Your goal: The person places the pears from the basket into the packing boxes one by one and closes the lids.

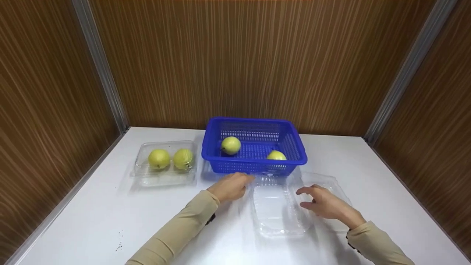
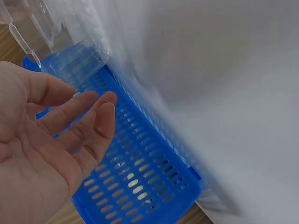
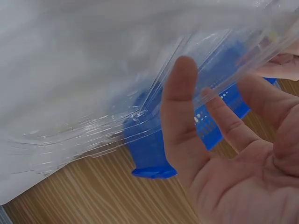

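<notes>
A clear plastic clamshell container (image 1: 274,230) stands opened on the table in front of the basket, its transparent lid (image 1: 325,179) spread to the right. My left hand (image 1: 231,187) is at the container's far left edge; in the left wrist view its fingers (image 2: 105,121) are loosely bent with nothing between them. The right hand (image 1: 325,204) hovers over the side where tray and lid meet, thumb and fingers spread apart. Seen from the right wrist, the fingers (image 3: 180,102) overlap the clear plastic wall (image 3: 135,114) without gripping it.
A blue perforated basket (image 1: 254,161) stands at the back with two round yellow-green fruits (image 1: 231,145) inside. To its left, another clear container (image 1: 141,156) holds two more such fruits (image 1: 159,159). Wood-grain panels (image 1: 235,66) enclose the white table (image 1: 92,217) on three sides.
</notes>
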Action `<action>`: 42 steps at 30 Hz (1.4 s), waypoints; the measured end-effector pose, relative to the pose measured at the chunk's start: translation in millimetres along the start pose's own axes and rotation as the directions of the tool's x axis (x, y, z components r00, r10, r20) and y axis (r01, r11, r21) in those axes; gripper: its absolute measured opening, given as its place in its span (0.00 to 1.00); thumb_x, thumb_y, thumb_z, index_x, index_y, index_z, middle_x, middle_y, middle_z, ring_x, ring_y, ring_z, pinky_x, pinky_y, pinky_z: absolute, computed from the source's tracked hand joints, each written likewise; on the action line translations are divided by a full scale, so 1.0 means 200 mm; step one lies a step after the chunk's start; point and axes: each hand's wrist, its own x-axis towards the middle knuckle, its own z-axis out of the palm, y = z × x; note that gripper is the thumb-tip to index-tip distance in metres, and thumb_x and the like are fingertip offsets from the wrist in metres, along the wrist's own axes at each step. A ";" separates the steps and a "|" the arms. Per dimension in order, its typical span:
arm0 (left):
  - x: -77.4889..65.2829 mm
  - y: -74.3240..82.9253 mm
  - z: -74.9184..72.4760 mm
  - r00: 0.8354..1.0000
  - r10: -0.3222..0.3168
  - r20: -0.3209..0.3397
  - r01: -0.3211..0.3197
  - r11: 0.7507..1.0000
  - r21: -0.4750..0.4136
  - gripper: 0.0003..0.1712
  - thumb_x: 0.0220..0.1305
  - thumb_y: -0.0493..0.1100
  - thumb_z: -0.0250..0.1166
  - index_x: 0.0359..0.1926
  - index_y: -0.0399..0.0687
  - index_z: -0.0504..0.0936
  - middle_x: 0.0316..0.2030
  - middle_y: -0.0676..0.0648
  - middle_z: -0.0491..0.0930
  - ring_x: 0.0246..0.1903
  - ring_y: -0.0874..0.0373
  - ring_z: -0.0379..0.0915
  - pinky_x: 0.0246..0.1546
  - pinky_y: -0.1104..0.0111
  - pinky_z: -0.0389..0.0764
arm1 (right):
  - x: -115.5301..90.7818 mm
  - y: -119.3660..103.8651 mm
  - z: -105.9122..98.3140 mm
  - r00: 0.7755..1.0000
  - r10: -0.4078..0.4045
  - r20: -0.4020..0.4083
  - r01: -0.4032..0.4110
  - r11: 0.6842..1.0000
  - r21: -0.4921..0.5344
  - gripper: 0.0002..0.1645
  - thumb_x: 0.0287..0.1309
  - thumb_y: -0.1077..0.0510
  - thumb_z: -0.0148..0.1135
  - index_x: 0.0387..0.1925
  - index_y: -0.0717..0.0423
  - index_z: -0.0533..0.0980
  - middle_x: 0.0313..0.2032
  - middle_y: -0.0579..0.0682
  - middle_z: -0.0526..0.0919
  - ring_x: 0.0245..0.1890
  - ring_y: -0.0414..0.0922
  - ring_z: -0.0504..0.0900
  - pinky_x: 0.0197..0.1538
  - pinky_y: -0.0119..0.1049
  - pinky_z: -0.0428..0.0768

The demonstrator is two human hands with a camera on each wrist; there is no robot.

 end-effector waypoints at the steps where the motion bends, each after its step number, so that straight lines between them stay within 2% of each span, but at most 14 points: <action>1: 0.00 0.00 -0.01 1.000 -0.015 0.008 0.015 1.000 -0.004 0.32 0.64 0.28 0.54 0.68 0.48 0.70 0.61 0.44 0.77 0.60 0.50 0.75 0.61 0.62 0.75 | 0.00 -0.01 0.00 1.000 0.001 0.001 -0.001 1.000 -0.002 0.19 0.60 0.61 0.64 0.52 0.64 0.76 0.43 0.62 0.80 0.35 0.46 0.78 0.37 0.39 0.80; 4: 0.00 -0.01 -0.03 0.998 -0.059 0.026 0.059 0.998 -0.009 0.31 0.64 0.28 0.54 0.67 0.48 0.71 0.60 0.44 0.78 0.59 0.49 0.75 0.61 0.60 0.75 | 0.01 -0.04 0.02 1.000 0.008 0.001 -0.008 1.000 -0.011 0.19 0.62 0.59 0.63 0.53 0.63 0.76 0.45 0.63 0.80 0.38 0.50 0.80 0.42 0.44 0.81; 7: 0.00 -0.02 -0.05 0.996 -0.086 0.025 0.085 0.996 0.007 0.30 0.63 0.28 0.53 0.66 0.49 0.73 0.59 0.44 0.79 0.58 0.49 0.76 0.60 0.60 0.76 | 0.02 -0.06 0.03 0.999 0.036 0.017 -0.036 0.999 0.025 0.20 0.63 0.58 0.63 0.54 0.63 0.76 0.47 0.65 0.79 0.30 0.46 0.82 0.39 0.39 0.81; 11: 0.01 -0.01 -0.08 0.997 -0.078 -0.014 0.079 0.994 0.075 0.25 0.64 0.31 0.54 0.61 0.50 0.78 0.51 0.45 0.83 0.51 0.50 0.80 0.53 0.59 0.80 | 0.02 -0.07 0.03 0.997 0.071 0.039 -0.074 0.993 0.092 0.23 0.64 0.58 0.62 0.57 0.64 0.74 0.48 0.67 0.76 0.16 0.39 0.78 0.34 0.31 0.80; 15: 0.01 0.01 -0.11 0.996 -0.077 -0.051 0.083 0.987 0.136 0.20 0.64 0.33 0.55 0.55 0.50 0.82 0.44 0.46 0.85 0.45 0.50 0.82 0.46 0.58 0.82 | 0.02 -0.08 0.04 0.996 0.079 0.031 -0.082 0.992 0.092 0.23 0.64 0.58 0.62 0.57 0.64 0.74 0.48 0.67 0.75 0.15 0.38 0.77 0.36 0.31 0.81; 19: 0.01 0.02 -0.14 0.993 -0.082 -0.088 0.096 0.983 0.156 0.20 0.62 0.31 0.55 0.50 0.50 0.85 0.42 0.47 0.86 0.40 0.51 0.82 0.42 0.55 0.83 | 0.03 -0.09 0.04 0.996 0.091 0.024 -0.093 0.991 0.098 0.22 0.64 0.58 0.62 0.57 0.63 0.74 0.50 0.69 0.75 0.14 0.37 0.76 0.30 0.30 0.80; 22: 0.01 0.03 -0.15 0.990 -0.069 -0.124 0.087 0.985 0.147 0.17 0.60 0.31 0.55 0.41 0.49 0.87 0.33 0.48 0.85 0.30 0.55 0.78 0.35 0.56 0.82 | 0.03 -0.10 0.05 0.992 0.118 0.035 -0.121 0.987 0.105 0.23 0.65 0.56 0.61 0.58 0.62 0.74 0.51 0.70 0.74 0.13 0.39 0.76 0.27 0.31 0.79; 24: 0.01 0.04 -0.16 0.987 -0.048 -0.155 0.070 0.988 0.138 0.15 0.59 0.31 0.55 0.35 0.49 0.86 0.27 0.50 0.81 0.25 0.57 0.72 0.29 0.59 0.79 | 0.03 -0.10 0.05 0.990 0.132 0.048 -0.136 0.986 0.099 0.25 0.65 0.54 0.61 0.60 0.60 0.73 0.52 0.70 0.74 0.12 0.41 0.76 0.30 0.32 0.80; 27: 0.03 0.06 -0.18 0.982 -0.022 -0.190 0.045 0.992 0.116 0.13 0.59 0.32 0.55 0.31 0.47 0.85 0.22 0.52 0.76 0.22 0.60 0.66 0.24 0.64 0.74 | 0.04 -0.11 0.06 0.984 0.164 0.068 -0.170 0.980 0.102 0.26 0.65 0.52 0.61 0.61 0.59 0.73 0.51 0.69 0.74 0.12 0.43 0.76 0.30 0.34 0.80; 35: 0.15 0.13 -0.22 0.963 0.017 -0.270 0.016 0.993 0.119 0.10 0.60 0.34 0.57 0.26 0.48 0.82 0.20 0.54 0.72 0.20 0.62 0.62 0.21 0.70 0.68 | 0.05 -0.13 0.09 0.986 0.162 0.035 -0.165 0.982 0.092 0.23 0.62 0.56 0.63 0.57 0.61 0.75 0.46 0.66 0.75 0.11 0.39 0.74 0.21 0.31 0.76; 42: 0.31 0.18 -0.23 0.958 -0.029 -0.287 0.068 0.990 0.126 0.10 0.62 0.38 0.57 0.23 0.51 0.75 0.19 0.55 0.66 0.21 0.61 0.61 0.22 0.67 0.68 | 0.05 -0.15 0.10 0.986 0.165 0.031 -0.167 0.981 0.099 0.23 0.63 0.55 0.63 0.57 0.60 0.75 0.46 0.65 0.75 0.11 0.39 0.74 0.21 0.31 0.76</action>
